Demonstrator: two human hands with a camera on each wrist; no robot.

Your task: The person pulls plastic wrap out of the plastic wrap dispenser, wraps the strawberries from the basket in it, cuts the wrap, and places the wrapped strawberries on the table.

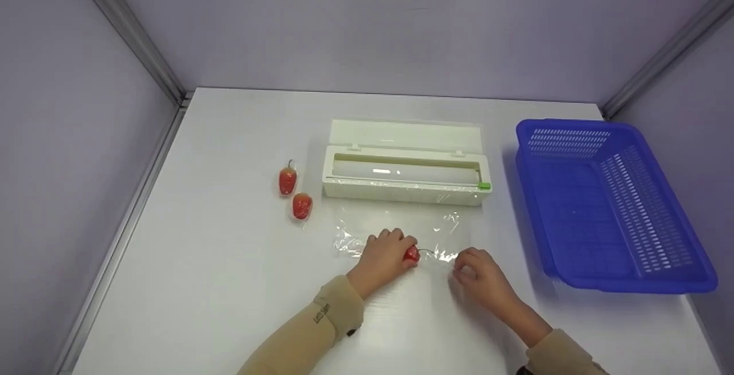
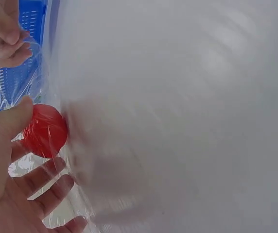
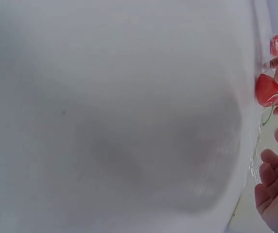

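Note:
My left hand (image 1: 383, 259) grips a small red fruit (image 1: 412, 253) with a thin stem pointing right. Clear plastic wrap (image 2: 39, 87) covers part of this fruit in the left wrist view, where the left thumb presses on it and the other fingers spread below. To its right, my right hand (image 1: 484, 280) pinches the wrap's near edge between thumb and fingertips and pulls it taut. The sheet of film stretches back to a white cling film dispenser (image 1: 401, 193), its lid raised and a roll inside. Exactly which fruit this is, I cannot tell.
Two more red fruits, one upper (image 1: 288, 181) and one lower (image 1: 302, 206), lie wrapped in film left of the dispenser. A blue plastic basket (image 1: 539, 237) stands at the right. A green slider (image 1: 484, 186) sits at the dispenser's right end. Panels enclose the white table (image 1: 229, 283).

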